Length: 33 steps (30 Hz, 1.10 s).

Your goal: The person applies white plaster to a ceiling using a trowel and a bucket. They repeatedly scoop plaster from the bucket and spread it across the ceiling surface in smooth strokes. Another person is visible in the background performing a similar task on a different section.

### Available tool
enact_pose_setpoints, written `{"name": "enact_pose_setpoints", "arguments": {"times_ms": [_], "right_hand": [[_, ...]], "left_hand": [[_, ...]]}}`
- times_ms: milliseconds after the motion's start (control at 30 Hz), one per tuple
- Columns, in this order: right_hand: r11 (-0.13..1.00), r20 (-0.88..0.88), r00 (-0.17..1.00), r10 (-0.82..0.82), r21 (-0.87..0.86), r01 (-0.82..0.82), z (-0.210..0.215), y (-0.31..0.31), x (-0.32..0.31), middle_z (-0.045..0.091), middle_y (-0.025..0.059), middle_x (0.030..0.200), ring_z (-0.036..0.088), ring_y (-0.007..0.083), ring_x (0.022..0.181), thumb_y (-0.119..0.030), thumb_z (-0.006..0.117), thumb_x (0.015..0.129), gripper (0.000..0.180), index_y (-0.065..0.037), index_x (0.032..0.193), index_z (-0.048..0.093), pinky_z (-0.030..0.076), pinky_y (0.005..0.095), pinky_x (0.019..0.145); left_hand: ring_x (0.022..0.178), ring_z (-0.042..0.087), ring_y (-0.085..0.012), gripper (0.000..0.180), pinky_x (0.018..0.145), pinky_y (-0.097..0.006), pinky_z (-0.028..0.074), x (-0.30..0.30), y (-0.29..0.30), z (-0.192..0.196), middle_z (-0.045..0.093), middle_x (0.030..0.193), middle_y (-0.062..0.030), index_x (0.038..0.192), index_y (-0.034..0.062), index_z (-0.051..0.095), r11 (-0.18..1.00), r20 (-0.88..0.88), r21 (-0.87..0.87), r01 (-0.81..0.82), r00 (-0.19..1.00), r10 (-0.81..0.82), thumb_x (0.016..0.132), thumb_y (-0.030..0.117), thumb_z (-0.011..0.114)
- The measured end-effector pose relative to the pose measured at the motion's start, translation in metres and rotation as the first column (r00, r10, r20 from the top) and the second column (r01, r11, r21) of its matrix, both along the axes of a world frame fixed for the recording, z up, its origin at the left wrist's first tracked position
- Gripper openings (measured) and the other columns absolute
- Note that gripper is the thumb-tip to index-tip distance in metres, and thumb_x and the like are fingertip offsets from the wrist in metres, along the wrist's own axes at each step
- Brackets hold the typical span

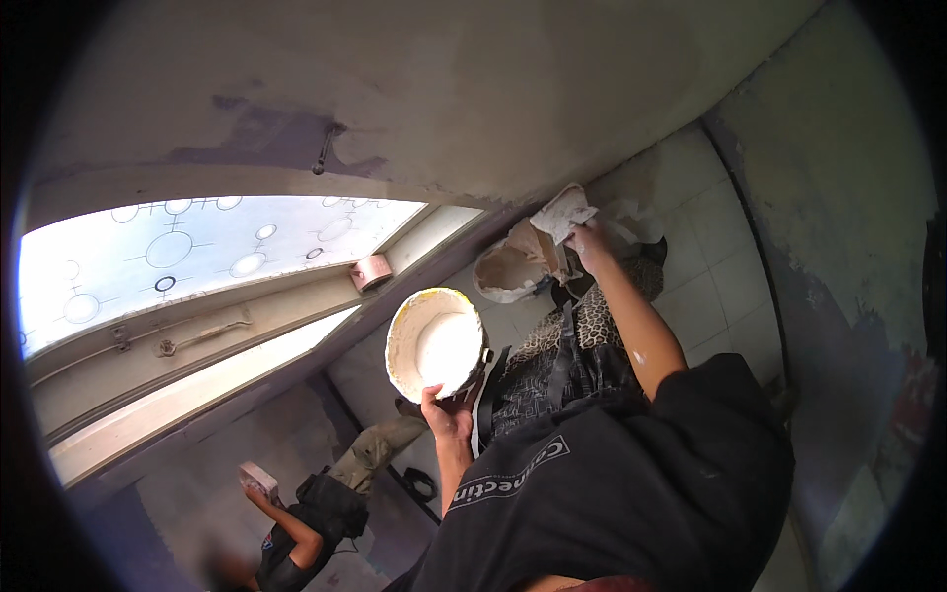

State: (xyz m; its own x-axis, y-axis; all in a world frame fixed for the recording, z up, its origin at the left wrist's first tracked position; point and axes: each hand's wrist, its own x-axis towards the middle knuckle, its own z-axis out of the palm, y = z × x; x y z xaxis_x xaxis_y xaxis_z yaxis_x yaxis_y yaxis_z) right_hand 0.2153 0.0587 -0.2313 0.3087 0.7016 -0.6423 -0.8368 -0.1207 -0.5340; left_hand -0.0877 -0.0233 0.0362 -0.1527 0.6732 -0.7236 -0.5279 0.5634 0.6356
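Observation:
My left hand (446, 414) grips the rim of a round white bucket (434, 345) that holds pale, creamy paste and is tilted toward me. My right hand (590, 239) reaches down and pinches the torn top flap of an open paper sack (518, 264) that stands on the tiled floor. The sack's mouth gapes to the left of that hand. A patterned cloth (582, 331) lies between the bucket and the sack, under my arms.
A frosted window (197, 252) with circle patterns fills the left, with a small pink roll (371, 271) on its sill. Another person (306, 533) at the lower left presses a pale block (258, 481) to the wall. Floor tiles (715, 276) run beside a patchy wall (848, 247).

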Motion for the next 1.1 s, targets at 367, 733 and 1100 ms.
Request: {"name": "enact_pose_setpoints", "arguments": {"times_ms": [367,733,1100], "right_hand": [[0.998,0.182,0.982,0.050,0.037,-0.057,-0.110,0.079,-0.039,0.063,0.0116,0.100,0.061,0.0254,0.094,-0.014,0.060,0.085,0.023,-0.002,0.104,0.057,0.050,0.0388,0.090],[0.937,-0.068,0.968,-0.242,0.241,0.251,0.130,0.049,0.000,0.061,0.0102,0.100,0.062,0.0221,0.091,-0.009,0.056,0.087,0.020,0.000,0.105,0.055,0.054,0.0380,0.083],[0.978,0.225,0.960,0.168,-0.159,-0.134,0.036,0.013,-0.023,0.057,0.0120,0.113,0.060,0.0234,0.100,-0.006,0.054,0.086,0.030,-0.001,0.116,0.051,0.053,0.0388,0.085]], "left_hand": [[0.114,0.048,-0.0379,0.068,0.098,-0.061,0.037,-0.008,-0.029,0.004,0.047,0.126,-0.0186,0.134,0.0037,0.037,0.991,-0.167,-0.015,-0.131,0.978,0.127,0.069,0.018,0.053],[0.115,0.047,-0.0369,0.067,0.097,-0.061,0.036,-0.010,-0.015,0.005,0.047,0.125,-0.0174,0.132,0.0043,0.038,0.999,-0.085,-0.027,-0.044,0.995,0.042,0.069,0.020,0.054],[0.114,0.048,-0.0389,0.069,0.098,-0.061,0.037,-0.018,-0.022,-0.002,0.047,0.125,-0.0201,0.133,0.0030,0.036,0.995,-0.086,-0.007,-0.096,0.992,0.095,0.069,0.021,0.054]]}}
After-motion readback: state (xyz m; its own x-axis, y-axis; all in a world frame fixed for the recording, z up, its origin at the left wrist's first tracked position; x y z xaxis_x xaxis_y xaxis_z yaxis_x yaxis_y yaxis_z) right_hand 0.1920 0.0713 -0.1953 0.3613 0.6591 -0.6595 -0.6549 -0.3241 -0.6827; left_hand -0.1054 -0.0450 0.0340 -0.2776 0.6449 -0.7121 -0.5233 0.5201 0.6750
